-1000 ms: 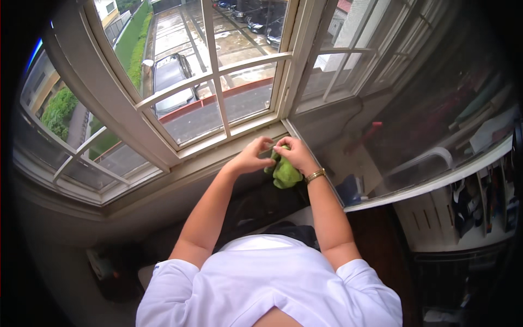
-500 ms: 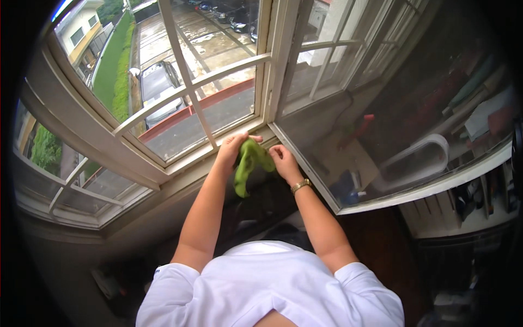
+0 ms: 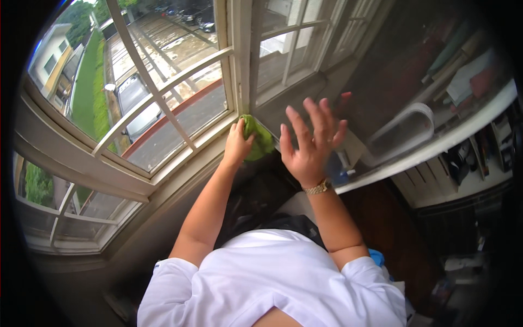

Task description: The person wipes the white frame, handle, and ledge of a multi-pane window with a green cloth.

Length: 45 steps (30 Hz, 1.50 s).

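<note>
A green cloth [image 3: 258,139] is in the grip of my left hand [image 3: 237,143], pressed at the lower corner of the white window frame [image 3: 236,82], beside the edge of the swung-out glass pane. Part of the cloth hangs below my fingers. My right hand [image 3: 312,146] is raised in front of that glass pane [image 3: 376,82], fingers spread and holding nothing. Whether its palm touches the glass I cannot tell. A gold-coloured watch [image 3: 317,187] circles my right wrist.
Another white-framed window [image 3: 65,210] stands at the left. Through the panes show a parked car [image 3: 136,103] and a paved lot. Behind the glass pane at the right, a shelf unit [image 3: 463,163] holds dark items. Something blue [image 3: 376,257] lies by my right elbow.
My right hand has come away from the cloth, moved right and spread its fingers. My left hand has brought the cloth against the frame corner. The view has shifted to the right.
</note>
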Tool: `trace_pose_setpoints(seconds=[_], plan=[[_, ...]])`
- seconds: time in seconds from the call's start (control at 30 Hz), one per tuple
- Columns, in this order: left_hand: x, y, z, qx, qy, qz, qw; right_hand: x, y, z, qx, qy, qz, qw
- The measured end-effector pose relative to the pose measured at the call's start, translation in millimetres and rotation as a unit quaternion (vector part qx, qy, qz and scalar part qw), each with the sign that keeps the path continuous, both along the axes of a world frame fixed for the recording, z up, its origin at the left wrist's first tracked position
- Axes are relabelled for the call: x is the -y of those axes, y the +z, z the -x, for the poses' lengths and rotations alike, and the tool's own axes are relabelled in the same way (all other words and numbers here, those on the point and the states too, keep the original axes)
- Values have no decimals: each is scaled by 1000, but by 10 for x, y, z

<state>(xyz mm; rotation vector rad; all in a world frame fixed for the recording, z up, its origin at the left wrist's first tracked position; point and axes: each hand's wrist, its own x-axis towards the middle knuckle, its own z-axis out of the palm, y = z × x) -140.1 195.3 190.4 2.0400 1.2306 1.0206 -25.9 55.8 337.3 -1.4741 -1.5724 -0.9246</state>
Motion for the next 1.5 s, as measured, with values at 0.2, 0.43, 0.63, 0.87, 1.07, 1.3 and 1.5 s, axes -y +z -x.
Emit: trace_pose_setpoints(seconds=[0.2,0.43,0.63,0.87,1.07,1.3,1.5], plan=[[8,126,60,-8,-18,0,1000,-30,242,-210,48,-156,82,983],[127,80,268,-54,-40,9,998,3,-314,-431,170,-119,217,954],[257,-78,379,-61,-10,27,998,-170,-462,-443,159,-154,160,962],[-11,76,53,-217,-15,0,976,-457,-471,-344,136,-134,168,967],[-162,-34,8,-315,20,-67,946,-493,-501,-214,75,-59,121,988],[-204,-93,-72,-322,-2,-83,943,-1001,-914,-194,211,-23,256,943],[-138,38,-23,-358,-44,-81,929,-819,-921,-295,234,0,343,910]])
